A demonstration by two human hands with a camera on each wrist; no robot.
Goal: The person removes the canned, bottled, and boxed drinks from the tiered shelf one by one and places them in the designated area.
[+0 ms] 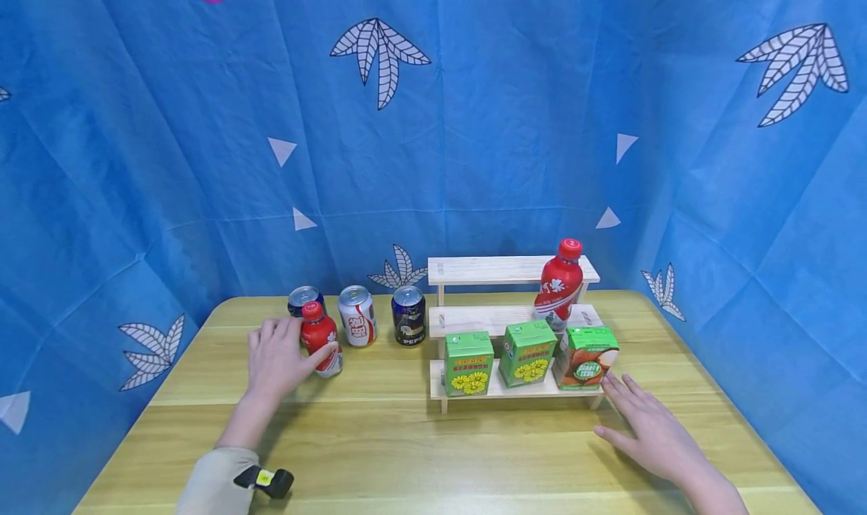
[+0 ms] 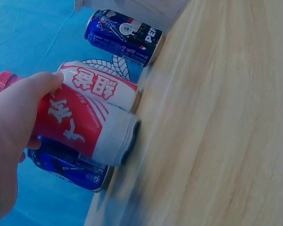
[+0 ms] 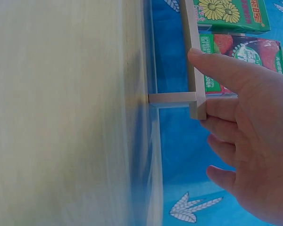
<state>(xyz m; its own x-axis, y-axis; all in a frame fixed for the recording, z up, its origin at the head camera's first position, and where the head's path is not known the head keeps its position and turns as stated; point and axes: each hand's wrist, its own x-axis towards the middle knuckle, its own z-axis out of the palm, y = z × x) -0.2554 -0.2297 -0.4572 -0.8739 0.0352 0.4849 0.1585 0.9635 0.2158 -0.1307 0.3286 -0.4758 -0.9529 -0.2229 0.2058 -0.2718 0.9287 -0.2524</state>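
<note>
My left hand (image 1: pixel 274 357) grips a red plastic bottle (image 1: pixel 317 336) with a red cap, thumb on one side and fingers on the other. The bottle leans slightly in front of a dark blue can (image 1: pixel 298 298), which it partly hides. In the left wrist view, a red-and-white can (image 2: pixel 101 84) stands close behind the bottle. My right hand (image 1: pixel 653 432), fingers extended, is at the right end of the wooden tiered shelf (image 1: pixel 474 319). In the right wrist view its thumb touches the front edge of the bottom tier, beside a coconut drink carton (image 3: pixel 247 54).
A second dark blue Pepsi can (image 1: pixel 409 319) stands left of the shelf. Two green chrysanthemum drink cartons (image 1: pixel 467 368) sit on the bottom tier. Another red bottle (image 1: pixel 561 281) stands on the middle tier's right side. A blue patterned curtain (image 1: pixel 440 123) surrounds the wooden table (image 1: pixel 379 455).
</note>
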